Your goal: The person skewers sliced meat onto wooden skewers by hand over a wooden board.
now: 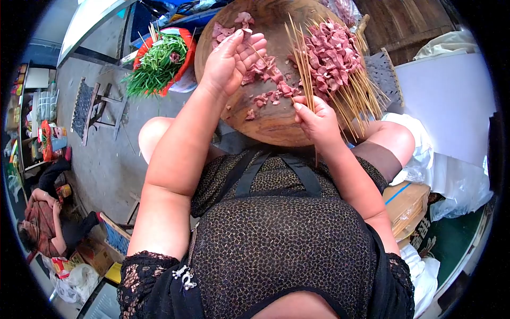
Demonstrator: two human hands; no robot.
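My left hand is over the round wooden board, palm turned up. Its thumb and a fingertip pinch a small slice of pinkish meat, while the other fingers are loosely curled. At the board's near edge, my right hand is closed around several thin bamboo skewers, which stick up away from me. Loose meat pieces lie on the board between my hands. Beyond my right hand is a heap of loaded meat skewers, their bare stick ends pointing toward me and to the right.
A red-rimmed container of cut greens stands left of the board. Farther left are a low woven stool and a person seated by shelves. On the right are a white panel, plastic bags and flat cardboard.
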